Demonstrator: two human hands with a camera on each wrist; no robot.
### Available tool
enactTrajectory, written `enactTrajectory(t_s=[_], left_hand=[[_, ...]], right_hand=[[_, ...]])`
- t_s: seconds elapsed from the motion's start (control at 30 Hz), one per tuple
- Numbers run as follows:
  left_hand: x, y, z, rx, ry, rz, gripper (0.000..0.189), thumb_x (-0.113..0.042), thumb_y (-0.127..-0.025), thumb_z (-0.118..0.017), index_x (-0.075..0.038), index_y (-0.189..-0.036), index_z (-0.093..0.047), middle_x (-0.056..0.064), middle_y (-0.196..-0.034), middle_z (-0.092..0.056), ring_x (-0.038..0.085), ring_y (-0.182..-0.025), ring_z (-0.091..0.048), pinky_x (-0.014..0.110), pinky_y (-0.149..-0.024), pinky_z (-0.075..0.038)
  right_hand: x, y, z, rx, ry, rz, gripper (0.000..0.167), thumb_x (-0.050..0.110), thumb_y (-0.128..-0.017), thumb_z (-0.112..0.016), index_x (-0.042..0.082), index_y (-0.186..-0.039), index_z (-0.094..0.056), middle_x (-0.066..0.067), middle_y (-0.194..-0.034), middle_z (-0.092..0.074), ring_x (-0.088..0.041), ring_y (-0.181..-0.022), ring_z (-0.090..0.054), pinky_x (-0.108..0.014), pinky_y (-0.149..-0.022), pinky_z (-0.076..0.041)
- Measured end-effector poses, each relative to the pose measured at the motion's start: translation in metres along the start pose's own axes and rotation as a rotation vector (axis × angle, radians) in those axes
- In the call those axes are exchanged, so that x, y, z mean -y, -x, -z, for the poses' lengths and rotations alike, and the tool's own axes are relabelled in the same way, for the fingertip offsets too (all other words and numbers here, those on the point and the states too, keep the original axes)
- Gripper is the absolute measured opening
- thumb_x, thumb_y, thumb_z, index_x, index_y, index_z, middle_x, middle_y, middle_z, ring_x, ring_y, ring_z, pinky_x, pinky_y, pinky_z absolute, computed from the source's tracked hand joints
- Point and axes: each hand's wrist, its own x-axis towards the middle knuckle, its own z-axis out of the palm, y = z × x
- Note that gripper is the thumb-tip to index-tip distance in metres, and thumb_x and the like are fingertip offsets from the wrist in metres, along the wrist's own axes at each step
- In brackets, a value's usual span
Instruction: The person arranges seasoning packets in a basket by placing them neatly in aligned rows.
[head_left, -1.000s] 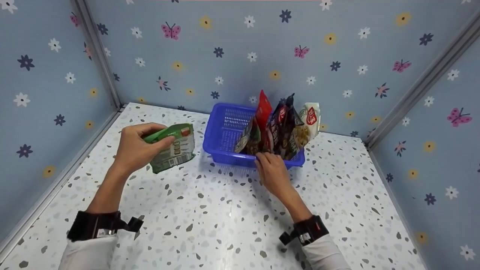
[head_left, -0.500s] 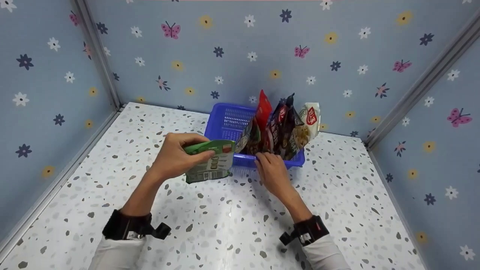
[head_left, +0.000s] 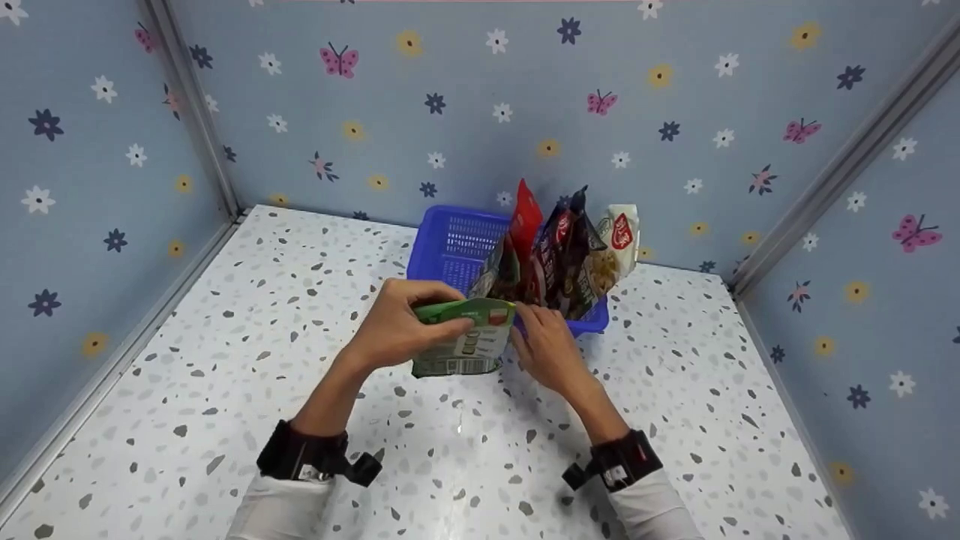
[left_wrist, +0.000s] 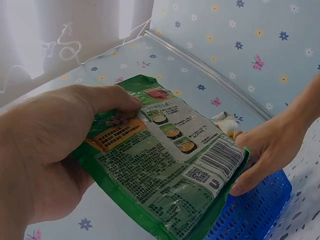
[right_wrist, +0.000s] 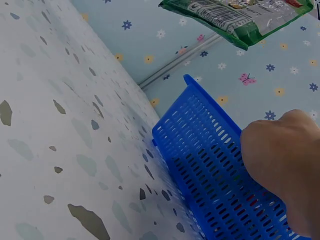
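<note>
My left hand pinches a green food packet by its upper left edge, thumb on the printed back. The packet, with barcode and small pictures showing in the left wrist view, hangs in front of the near side of a blue plastic basket, partly hiding it. With my right hand I hold the basket's near rim, fingers over the edge and thumb outside. Inside the basket, toward the right, stand a red packet, dark packets and a white packet.
The basket stands on a speckled white tabletop, close to the blue flowered back wall. Similar side panels close in the left and right. A black strap with a small camera sits on each wrist.
My left hand has carried the green packet rightward and slightly toward me, from left of the basket to before its near side. The right hand has stayed on the rim.
</note>
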Motion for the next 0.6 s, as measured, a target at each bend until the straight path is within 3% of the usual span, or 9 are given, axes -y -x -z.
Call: enactTrajectory(t_s=[0.17,0.47,0.6], left_hand=[[0.003,-0.003,-0.008,0.035,0.024,-0.012,0.018,-0.012,-0.095,-0.091,-0.01,-0.112,-0.088,0.01,-0.101,-0.087,0.013,-0.078,-0.076,0.026,-0.069,-0.062],[0.007,-0.002,-0.014,0.061,0.019,-0.008,0.017,-0.014,-0.096,-0.091,-0.012,-0.113,-0.088,0.009,-0.103,-0.087,0.013,-0.077,-0.075,0.026,-0.069,-0.061],[0.007,-0.002,-0.016,0.073,0.022,0.015,0.017,-0.014,-0.096,-0.091,-0.011,-0.113,-0.088,0.01,-0.105,-0.087,0.014,-0.08,-0.076,0.027,-0.071,-0.062]], right_hand=[[0.004,-0.001,0.013,0.03,-0.158,-0.029,0.043,0.007,-0.112,-0.063,0.002,-0.155,-0.061,-0.022,-0.15,-0.069,-0.043,-0.14,-0.067,-0.064,-0.12,-0.053],[0.021,-0.004,0.045,-0.119,-0.439,0.056,0.039,0.003,-0.117,-0.051,0.004,-0.153,-0.065,-0.017,-0.148,-0.074,-0.037,-0.137,-0.072,-0.058,-0.113,-0.06],[0.031,-0.002,0.06,-0.14,-0.55,0.068,0.046,0.001,-0.116,-0.043,0.009,-0.154,-0.066,-0.011,-0.148,-0.076,-0.032,-0.137,-0.074,-0.058,-0.111,-0.06]])
